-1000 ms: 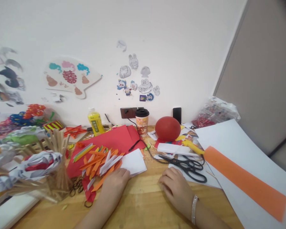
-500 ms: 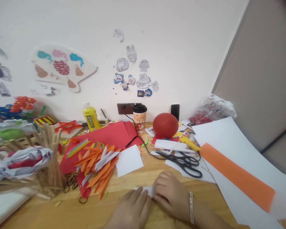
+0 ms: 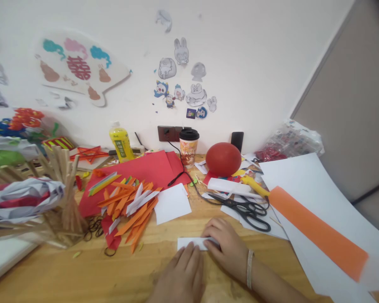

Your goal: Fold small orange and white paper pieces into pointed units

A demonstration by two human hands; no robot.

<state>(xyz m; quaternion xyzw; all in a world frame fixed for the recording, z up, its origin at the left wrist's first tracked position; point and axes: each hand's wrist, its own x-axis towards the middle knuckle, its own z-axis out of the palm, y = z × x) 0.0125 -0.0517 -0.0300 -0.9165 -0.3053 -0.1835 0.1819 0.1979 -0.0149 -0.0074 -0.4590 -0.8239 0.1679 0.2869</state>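
So the left hand [image 3: 183, 273] has its fingers laid flat on a narrow folded white paper strip [image 3: 194, 243] on the light wooden table [image 3: 113, 277]. Right hand's [image 3: 225, 246] fingers are pinching the strip's right end.

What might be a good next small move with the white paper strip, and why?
Perhaps press the left hand along the paper strip, since its fingers rest at the near edge while the right hand holds the right end.
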